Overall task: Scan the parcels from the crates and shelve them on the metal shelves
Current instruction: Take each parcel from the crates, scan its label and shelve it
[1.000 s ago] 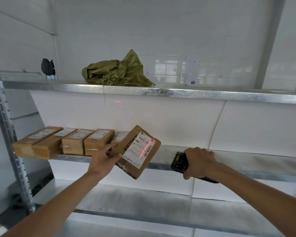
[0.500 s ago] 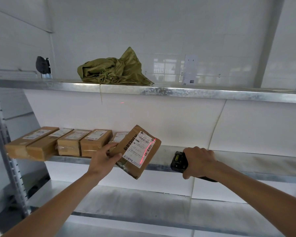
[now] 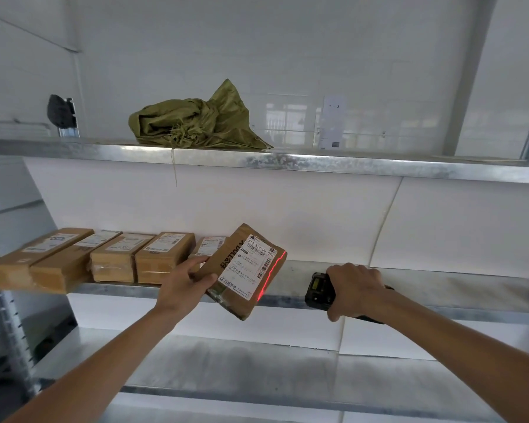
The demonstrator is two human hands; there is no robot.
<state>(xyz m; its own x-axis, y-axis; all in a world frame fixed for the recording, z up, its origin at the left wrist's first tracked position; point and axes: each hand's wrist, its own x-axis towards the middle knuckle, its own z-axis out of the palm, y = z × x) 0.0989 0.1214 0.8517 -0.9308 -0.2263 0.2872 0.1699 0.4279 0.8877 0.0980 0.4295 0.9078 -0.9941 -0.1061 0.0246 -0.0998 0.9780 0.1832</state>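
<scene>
My left hand (image 3: 182, 280) grips a brown cardboard parcel (image 3: 242, 270) by its left edge, tilted, in front of the middle metal shelf (image 3: 440, 296). Its white label faces me, and a red scan line crosses the label's right edge. My right hand (image 3: 353, 290) holds a black handheld scanner (image 3: 318, 290) to the right of the parcel, pointed toward it. Several brown parcels (image 3: 113, 261) lie in a row on the left part of the middle shelf, just behind my left hand.
A crumpled olive-green sack (image 3: 196, 123) lies on the top shelf (image 3: 318, 163). A perforated metal upright (image 3: 3, 315) stands at the left. The lower shelf (image 3: 226, 367) runs beneath my arms. White wall panels back the shelves.
The red scan line has slid from the label's middle to its right edge. The view has shifted slightly; both hands keep their holds.
</scene>
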